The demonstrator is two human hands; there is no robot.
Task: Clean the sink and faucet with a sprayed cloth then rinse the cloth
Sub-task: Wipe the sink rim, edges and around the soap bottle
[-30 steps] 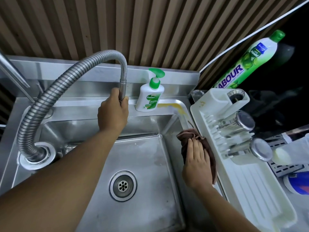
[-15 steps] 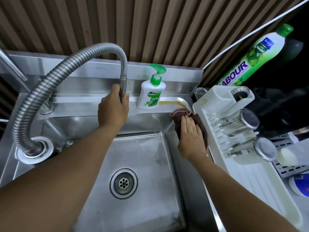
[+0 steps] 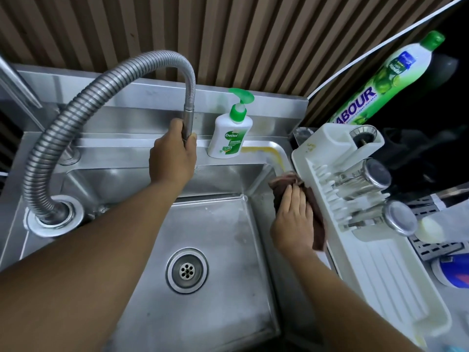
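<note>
My left hand [image 3: 173, 156] curls around the faucet [image 3: 101, 90] tip above the sink [image 3: 215, 252] back rim; my right hand [image 3: 291, 221], fingers flat, presses the brown cloth [image 3: 284, 181] on the sink's right rim.

Head camera looks steeply down, close over the sink [image 3: 208, 250].

Brushed steel sink [image 3: 132, 174], ribbed metal faucet hose [image 3: 76, 105], matt brown cloth [image 3: 317, 212], glossy white plastic rack [image 3: 380, 275].
</note>
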